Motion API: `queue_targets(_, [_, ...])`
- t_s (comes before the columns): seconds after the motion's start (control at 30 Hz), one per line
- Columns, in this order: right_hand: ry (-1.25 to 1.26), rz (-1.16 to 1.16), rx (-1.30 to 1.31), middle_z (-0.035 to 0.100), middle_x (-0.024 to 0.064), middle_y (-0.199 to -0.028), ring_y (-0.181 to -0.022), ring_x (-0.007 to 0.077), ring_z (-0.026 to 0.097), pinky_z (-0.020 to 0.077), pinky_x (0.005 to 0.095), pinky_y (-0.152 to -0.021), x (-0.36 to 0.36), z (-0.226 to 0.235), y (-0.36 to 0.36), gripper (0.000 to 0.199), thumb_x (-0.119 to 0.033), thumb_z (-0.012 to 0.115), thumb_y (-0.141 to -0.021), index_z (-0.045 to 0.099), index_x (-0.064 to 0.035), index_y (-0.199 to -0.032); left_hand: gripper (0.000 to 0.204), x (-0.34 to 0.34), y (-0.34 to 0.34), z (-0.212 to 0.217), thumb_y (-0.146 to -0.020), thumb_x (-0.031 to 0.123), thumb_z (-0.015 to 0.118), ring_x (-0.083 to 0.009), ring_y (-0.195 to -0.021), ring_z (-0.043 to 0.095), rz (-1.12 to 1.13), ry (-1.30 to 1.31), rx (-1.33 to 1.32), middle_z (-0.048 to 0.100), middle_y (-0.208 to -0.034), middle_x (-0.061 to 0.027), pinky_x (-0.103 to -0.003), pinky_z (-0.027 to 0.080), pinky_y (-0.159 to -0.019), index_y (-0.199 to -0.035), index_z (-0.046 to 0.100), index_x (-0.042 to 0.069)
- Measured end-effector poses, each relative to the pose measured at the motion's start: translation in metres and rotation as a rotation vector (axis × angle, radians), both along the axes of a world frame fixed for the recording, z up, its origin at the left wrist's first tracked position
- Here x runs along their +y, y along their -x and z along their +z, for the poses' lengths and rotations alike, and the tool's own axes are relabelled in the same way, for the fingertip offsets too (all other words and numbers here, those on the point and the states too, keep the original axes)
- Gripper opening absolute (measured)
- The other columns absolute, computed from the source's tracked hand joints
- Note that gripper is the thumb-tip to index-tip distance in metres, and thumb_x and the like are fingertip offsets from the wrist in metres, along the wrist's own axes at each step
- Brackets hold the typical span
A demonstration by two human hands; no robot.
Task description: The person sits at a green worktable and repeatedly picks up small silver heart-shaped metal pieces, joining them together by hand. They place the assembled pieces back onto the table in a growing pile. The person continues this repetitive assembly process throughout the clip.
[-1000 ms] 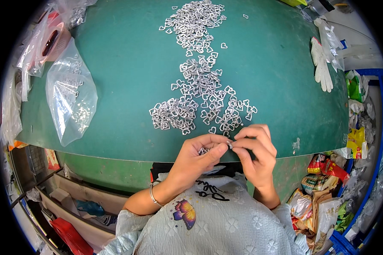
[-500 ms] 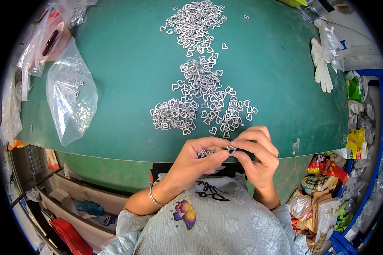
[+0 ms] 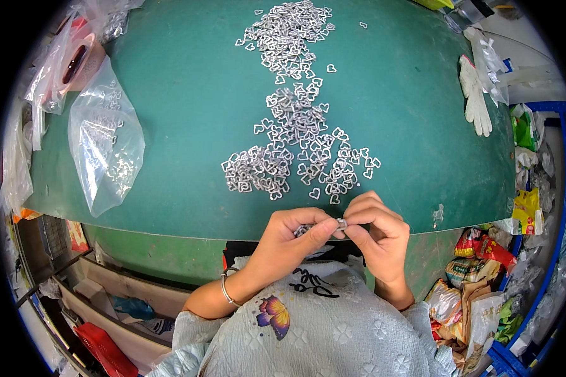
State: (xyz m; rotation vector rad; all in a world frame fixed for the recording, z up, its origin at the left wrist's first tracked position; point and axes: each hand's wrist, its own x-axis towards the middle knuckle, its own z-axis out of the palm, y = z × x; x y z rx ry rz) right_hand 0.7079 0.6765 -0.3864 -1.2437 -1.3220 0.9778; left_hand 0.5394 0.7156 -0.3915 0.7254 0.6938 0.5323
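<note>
At the near edge of the green table my two hands meet over a small silvery heart-shaped ring (image 3: 341, 224). My right hand (image 3: 378, 231) is closed in a pinch on it with thumb and forefinger. The fingertips of my left hand (image 3: 294, 237) touch its other side, and that hand is curled round several more heart-shaped rings (image 3: 303, 230), partly hidden by the fingers. Just beyond my hands lie loose heaps of the same rings, a near left heap (image 3: 258, 171) and a near right heap (image 3: 343, 171). A larger pile (image 3: 289, 31) lies at the far side.
On the green table (image 3: 188, 113), a clear plastic bag (image 3: 107, 141) with small pieces lies at left, near a pink basket (image 3: 88, 63). A white glove (image 3: 475, 97) rests at right. Packets (image 3: 471, 270) fill a blue-framed rack beside the table; an open drawer (image 3: 126, 295) is at lower left.
The heart-shaped ring between my fingertips has turned so that its opening no longer shows. My right hand has shifted slightly down and left; the heaps have stayed put.
</note>
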Motion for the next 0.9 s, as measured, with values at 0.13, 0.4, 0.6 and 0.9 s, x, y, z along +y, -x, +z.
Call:
queue_targets(0.13, [0.038, 0.036, -0.011, 0.058, 0.0088, -0.075, -0.071, 0.0199, 0.053, 0.0416, 0.0286, -0.064, -0.003, -0.003, 0.0, 0.007, 0.004, 0.063, -0.074, 0.058, 0.0021, -0.078, 0.016, -0.002, -0.002, 0.001, -0.088, 0.014, 0.057, -0.0026, -0.063, 0.043, 0.021, -0.024, 0.004, 0.052, -0.067, 0.0032, -0.018, 0.035, -0.054, -0.084, 0.058, -0.001])
queue_targets(0.4, [0.352, 0.124, 0.301, 0.057, 0.0075, -0.078, -0.071, 0.0128, 0.053, 0.042, 0.0259, -0.064, -0.009, -0.005, -0.002, 0.002, 0.001, 0.057, -0.082, 0.057, 0.0029, -0.084, 0.015, -0.005, -0.009, -0.004, -0.088, 0.008, 0.054, -0.0042, -0.058, 0.043, 0.059, -0.367, 0.046, 0.051, -0.066, -0.0004, -0.019, 0.034, -0.049, -0.098, 0.047, 0.001])
queue_targets(0.6, [0.042, -0.298, -0.506, 0.058, 0.0092, -0.077, -0.069, 0.0209, 0.053, 0.0427, 0.029, -0.062, 0.008, -0.011, -0.01, 0.017, 0.004, 0.065, -0.069, 0.062, -0.0001, -0.086, 0.013, 0.0, -0.002, -0.007, -0.094, 0.016, 0.045, -0.0048, -0.048, 0.035, 0.136, 0.105, -0.176, 0.048, -0.061, -0.0032, -0.019, 0.025, -0.041, -0.089, 0.044, 0.004])
queue_targets(0.9, [-0.079, -0.266, -0.727, 0.056, 0.0066, -0.082, -0.074, 0.0237, 0.051, 0.0404, 0.0316, -0.068, 0.017, -0.026, -0.011, 0.013, 0.002, 0.066, -0.067, 0.062, -0.0021, -0.079, 0.018, 0.001, -0.007, -0.003, -0.093, 0.015, 0.044, -0.0061, -0.048, 0.037, 0.222, 0.108, -0.085, 0.051, -0.068, -0.0042, -0.019, 0.027, -0.041, -0.093, 0.055, 0.001])
